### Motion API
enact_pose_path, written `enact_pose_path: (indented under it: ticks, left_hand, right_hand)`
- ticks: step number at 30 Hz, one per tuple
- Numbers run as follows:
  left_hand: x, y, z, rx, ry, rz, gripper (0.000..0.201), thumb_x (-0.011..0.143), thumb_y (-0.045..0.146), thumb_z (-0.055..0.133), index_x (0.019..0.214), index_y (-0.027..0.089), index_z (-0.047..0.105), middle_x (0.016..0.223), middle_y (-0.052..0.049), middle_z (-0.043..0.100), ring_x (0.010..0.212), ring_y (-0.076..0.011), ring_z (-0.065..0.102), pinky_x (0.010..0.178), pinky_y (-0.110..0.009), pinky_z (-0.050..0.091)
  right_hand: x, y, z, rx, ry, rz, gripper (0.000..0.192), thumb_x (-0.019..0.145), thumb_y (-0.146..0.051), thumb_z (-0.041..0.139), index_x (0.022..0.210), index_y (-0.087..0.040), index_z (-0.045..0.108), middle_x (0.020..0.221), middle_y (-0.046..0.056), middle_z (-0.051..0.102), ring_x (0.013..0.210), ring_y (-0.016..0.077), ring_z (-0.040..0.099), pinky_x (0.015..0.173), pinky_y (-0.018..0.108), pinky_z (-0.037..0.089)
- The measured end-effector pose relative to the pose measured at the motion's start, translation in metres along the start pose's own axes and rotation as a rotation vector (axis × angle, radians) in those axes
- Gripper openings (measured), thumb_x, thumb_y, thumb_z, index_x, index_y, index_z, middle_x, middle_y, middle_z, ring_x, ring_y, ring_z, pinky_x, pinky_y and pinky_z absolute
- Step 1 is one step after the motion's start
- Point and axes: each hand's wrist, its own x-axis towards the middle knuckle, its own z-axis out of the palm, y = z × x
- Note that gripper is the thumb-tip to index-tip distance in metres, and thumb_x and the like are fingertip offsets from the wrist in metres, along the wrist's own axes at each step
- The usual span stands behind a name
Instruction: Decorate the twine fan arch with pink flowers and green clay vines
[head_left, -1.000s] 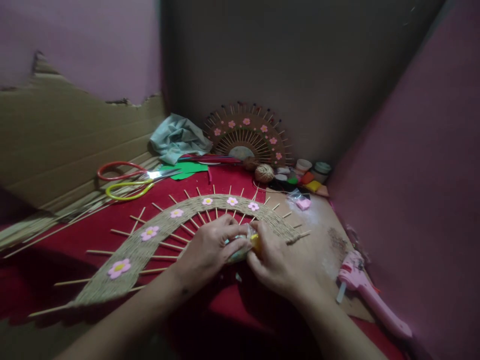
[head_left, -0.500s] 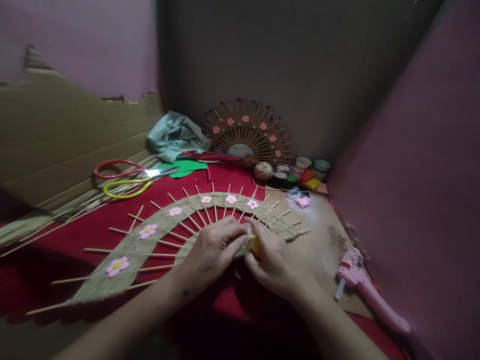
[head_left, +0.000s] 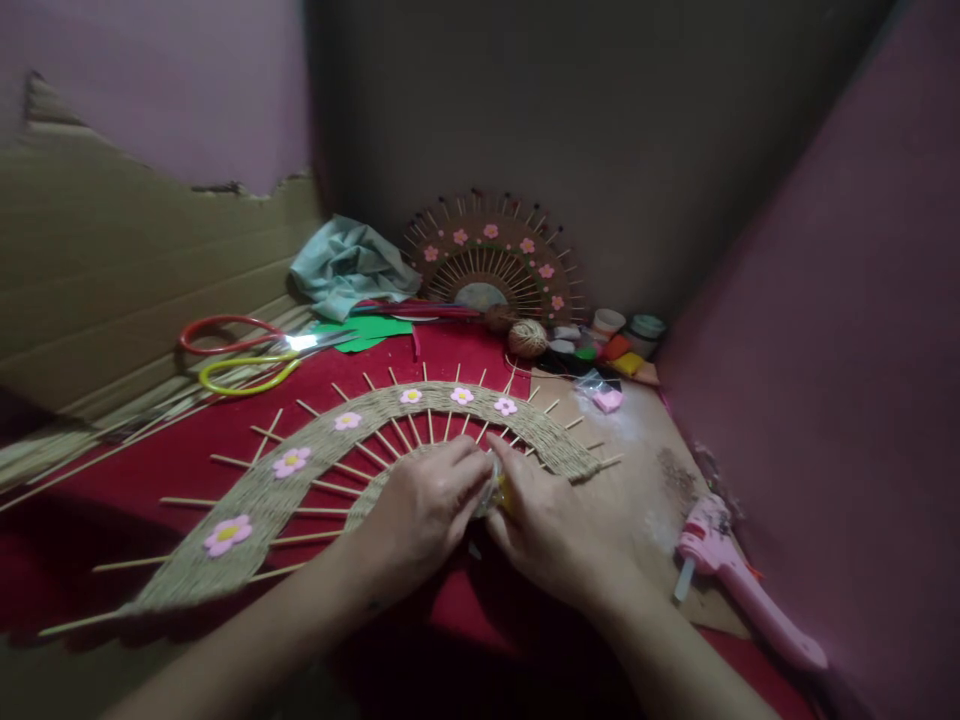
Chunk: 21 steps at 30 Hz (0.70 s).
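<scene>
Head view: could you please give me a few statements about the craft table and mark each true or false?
1. Both hands, left hand and right hand, meet at a small clear packet. True.
2. The pink glue gun is in the right hand. False: it lies on the table, untouched.
3. The scissors lie left of the woven arc. True.
4. The woven arc's flowers are blue. False: pink with yellow centres.

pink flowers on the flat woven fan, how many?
6. Along the woven fan band, from its near-left end up the arc. The hands, left hand and right hand, may hide more.
</scene>
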Motion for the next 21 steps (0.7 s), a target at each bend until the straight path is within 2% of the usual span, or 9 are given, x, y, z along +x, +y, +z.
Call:
enact_pose_path:
  ticks: [2,4,6,9,11,14,17,21]
  left_hand:
    - [-0.001,0.002,-0.002,-0.023,0.008,0.011,0.023,0.093,0.018,0.037,0.089,0.013,0.059,0.092,-0.008,0.056,0.078,-0.0170,0.053,0.069,-0.032,0.044]
    - [0.000,0.004,-0.008,-0.156,0.031,-0.032,0.021,0.093,0.019,0.040,0.085,0.014,0.058,0.095,-0.008,0.055,0.084,-0.0171,0.054,0.076,-0.032,0.045]
    - [0.000,0.002,-0.016,-0.386,0.048,-0.159,0.021,0.092,0.023,0.045,0.078,0.015,0.058,0.096,-0.006,0.057,0.083,-0.0155,0.056,0.075,-0.030,0.045]
    - [0.001,-0.006,-0.026,-0.779,0.134,-0.390,0.020,0.089,0.032,0.055,0.078,0.016,0.061,0.095,-0.004,0.061,0.067,-0.0098,0.055,0.062,-0.023,0.045]
    - [0.001,-0.012,-0.026,-0.920,0.226,-0.437,0.016,0.084,0.032,0.063,0.080,0.017,0.064,0.085,-0.002,0.063,0.063,-0.0085,0.055,0.061,-0.021,0.045]
    - [0.001,-0.016,-0.021,-1.052,0.224,-0.473,0.019,0.083,0.033,0.065,0.078,0.015,0.067,0.071,-0.002,0.065,0.060,-0.0098,0.057,0.057,-0.020,0.046]
    - [0.002,-0.012,-0.016,-1.167,0.202,-0.517,0.021,0.083,0.035,0.065,0.080,0.014,0.069,0.072,-0.005,0.069,0.058,-0.0103,0.060,0.054,-0.019,0.047]
    - [0.003,-0.007,-0.017,-1.204,0.213,-0.548,0.020,0.081,0.031,0.067,0.076,0.012,0.069,0.070,-0.007,0.072,0.050,-0.0095,0.061,0.050,-0.018,0.048]
  right_hand:
    - [0.000,-0.002,-0.003,-0.017,-0.012,0.008,0.051,0.083,-0.017,0.045,0.130,0.002,0.047,0.115,0.023,0.064,0.105,0.0268,0.063,0.089,0.039,0.051]
    - [0.001,-0.004,-0.005,0.010,-0.030,0.008,0.051,0.083,-0.017,0.045,0.132,-0.002,0.047,0.116,0.020,0.064,0.101,0.0255,0.064,0.086,0.039,0.052]
    - [0.001,-0.004,-0.008,0.060,-0.052,0.024,0.047,0.084,-0.018,0.045,0.130,-0.008,0.049,0.112,0.016,0.066,0.096,0.0237,0.065,0.082,0.037,0.053]
    - [-0.001,-0.004,-0.010,0.080,-0.053,0.099,0.040,0.082,-0.017,0.047,0.122,-0.012,0.054,0.104,0.012,0.068,0.090,0.0237,0.065,0.077,0.037,0.052]
    - [-0.002,-0.003,-0.009,0.090,-0.040,0.135,0.038,0.080,-0.017,0.048,0.118,-0.013,0.055,0.100,0.011,0.068,0.087,0.0236,0.064,0.076,0.037,0.051]
    - [-0.003,-0.002,-0.007,0.155,-0.028,0.127,0.039,0.079,-0.015,0.047,0.117,-0.015,0.055,0.099,0.009,0.068,0.084,0.0212,0.063,0.075,0.035,0.050]
    - [-0.002,0.001,-0.004,0.223,0.003,0.144,0.042,0.077,-0.013,0.047,0.119,-0.014,0.053,0.101,0.010,0.067,0.086,0.0206,0.062,0.076,0.035,0.049]
    - [-0.001,0.006,0.000,0.335,0.067,0.147,0.039,0.077,-0.013,0.046,0.114,-0.016,0.054,0.097,0.007,0.066,0.083,0.0181,0.061,0.073,0.032,0.048]
